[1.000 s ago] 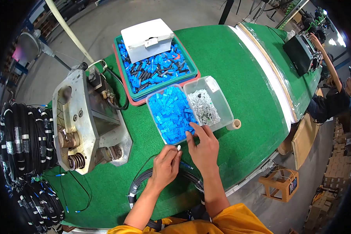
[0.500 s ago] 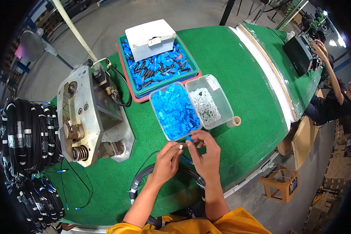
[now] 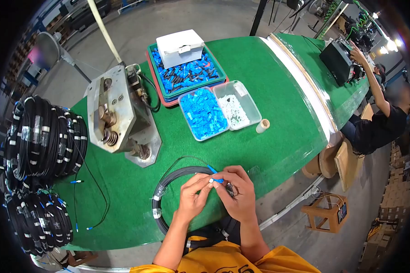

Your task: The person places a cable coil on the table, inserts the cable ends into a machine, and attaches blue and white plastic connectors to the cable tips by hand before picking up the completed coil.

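Fingertips pinched, my left hand holds a small white connector end. My right hand is closed on a small blue connector piece, which touches the white end. Both hands are close together over the near edge of the green table, beside a coil of black cable. Beyond them stand a clear bin of blue pieces and a clear bin of small white pieces.
A metal press stands at left, near stacked black cable coils. Behind the bins, a white box rests on a green tray. A cardboard roll is right of the bins. Another person works at far right.
My right hand has left the blue bin with a blue piece and met my left hand. Both hands are nearer my body. The view has shifted, and the bins appear farther away.
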### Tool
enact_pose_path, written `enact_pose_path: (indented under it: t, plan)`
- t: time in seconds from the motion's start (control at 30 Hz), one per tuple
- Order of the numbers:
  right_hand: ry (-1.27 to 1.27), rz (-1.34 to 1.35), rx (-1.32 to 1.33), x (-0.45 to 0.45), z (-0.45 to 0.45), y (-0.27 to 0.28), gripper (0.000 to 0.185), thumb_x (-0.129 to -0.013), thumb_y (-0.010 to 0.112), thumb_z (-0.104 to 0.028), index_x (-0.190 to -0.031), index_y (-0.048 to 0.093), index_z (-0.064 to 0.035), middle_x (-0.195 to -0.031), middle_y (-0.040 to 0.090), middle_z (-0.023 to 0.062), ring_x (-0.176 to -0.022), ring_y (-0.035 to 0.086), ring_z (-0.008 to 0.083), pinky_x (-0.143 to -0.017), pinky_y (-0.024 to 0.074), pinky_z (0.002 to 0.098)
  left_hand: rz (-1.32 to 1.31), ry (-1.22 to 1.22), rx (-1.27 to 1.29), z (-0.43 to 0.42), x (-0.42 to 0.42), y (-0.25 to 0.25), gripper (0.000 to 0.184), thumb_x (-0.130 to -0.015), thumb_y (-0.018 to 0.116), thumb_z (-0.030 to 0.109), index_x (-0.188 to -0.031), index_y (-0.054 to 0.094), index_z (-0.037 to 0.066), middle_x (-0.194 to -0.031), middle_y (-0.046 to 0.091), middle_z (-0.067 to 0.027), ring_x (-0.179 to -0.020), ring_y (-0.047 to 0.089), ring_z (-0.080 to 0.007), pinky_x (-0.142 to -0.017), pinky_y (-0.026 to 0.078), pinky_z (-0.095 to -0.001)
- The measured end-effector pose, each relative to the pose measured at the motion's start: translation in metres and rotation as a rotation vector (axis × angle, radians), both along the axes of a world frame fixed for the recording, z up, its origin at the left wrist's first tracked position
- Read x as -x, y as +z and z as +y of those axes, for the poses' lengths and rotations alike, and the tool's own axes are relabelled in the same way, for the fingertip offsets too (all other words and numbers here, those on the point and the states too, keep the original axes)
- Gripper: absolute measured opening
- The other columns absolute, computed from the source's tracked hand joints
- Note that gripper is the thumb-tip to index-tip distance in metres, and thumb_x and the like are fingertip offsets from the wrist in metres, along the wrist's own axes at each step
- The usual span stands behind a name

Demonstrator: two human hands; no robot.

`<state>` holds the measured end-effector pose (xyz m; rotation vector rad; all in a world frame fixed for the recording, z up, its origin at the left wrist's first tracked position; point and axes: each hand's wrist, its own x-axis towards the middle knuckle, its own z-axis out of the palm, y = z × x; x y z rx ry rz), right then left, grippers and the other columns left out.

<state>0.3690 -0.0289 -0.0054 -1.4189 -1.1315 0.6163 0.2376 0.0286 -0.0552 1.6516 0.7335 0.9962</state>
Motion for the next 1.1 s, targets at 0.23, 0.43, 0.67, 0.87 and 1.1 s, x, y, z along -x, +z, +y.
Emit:
enact_pose_path:
  t: [0.23,0.43,0.67,0.87,1.1]
  plan:
    - [0.025,-0.118,0.035,0.007,-0.03,-0.002,0.022,-0.085,0.067,0.004,-0.106,0.07,-0.001,-0.103,0.067,0.012,-0.087,0.065,0.0194,-0.075,0.0515,0.0287,0.02,0.054,-0.037,-0.029,0.006,-0.021,0.02,-0.085,0.067,-0.004,-0.105,0.071,-0.001,-0.095,0.069,-0.0124,-0.084,0.065,-0.0249,-0.073,0.051,-0.0324]
    - [0.049,-0.285,-0.084,0.005,-0.04,-0.012,0.025,-0.085,0.069,0.001,-0.11,0.069,-0.0024,-0.1,0.065,0.0127,-0.083,0.065,0.0253,-0.073,0.0535,0.0329,0.047,-0.01,-0.07,-0.031,0.012,-0.019,0.02,-0.086,0.065,-0.004,-0.106,0.07,-0.002,-0.1,0.069,-0.0136,-0.092,0.066,-0.0253,-0.081,0.051,-0.0321]
    - [0.014,-0.195,-0.041,0.016,-0.045,-0.006,0.017,-0.083,0.07,0.002,-0.1,0.069,0.0013,-0.098,0.067,0.0154,-0.087,0.067,0.0258,-0.076,0.0533,0.0334,0.074,-0.042,-0.09,-0.038,0.014,-0.01,0.026,-0.087,0.064,-0.003,-0.112,0.069,0.0,-0.107,0.068,-0.0143,-0.099,0.066,-0.0264,-0.087,0.051,-0.0337]
    - [0.05,-0.205,-0.086,0.019,-0.045,-0.005,0.015,-0.084,0.067,0.004,-0.099,0.066,0.0026,-0.097,0.065,0.0169,-0.086,0.066,0.0278,-0.075,0.0533,0.034,-0.112,0.013,0.059,-0.039,0.015,-0.02,0.022,-0.089,0.066,0.001,-0.11,0.069,0.0,-0.107,0.068,-0.0122,-0.097,0.065,-0.0226,-0.087,0.051,-0.033]
    - [0.018,-0.121,-0.061,0.019,-0.042,-0.012,0.021,-0.086,0.066,0.006,-0.107,0.062,0.0045,-0.099,0.066,0.0143,-0.088,0.065,0.0189,-0.075,0.0526,0.0285,-0.114,0.027,0.096,-0.041,0.01,-0.032,0.017,-0.09,0.065,-0.001,-0.107,0.068,-0.001,-0.107,0.067,-0.0104,-0.099,0.064,-0.0187,-0.088,0.05,-0.0311]
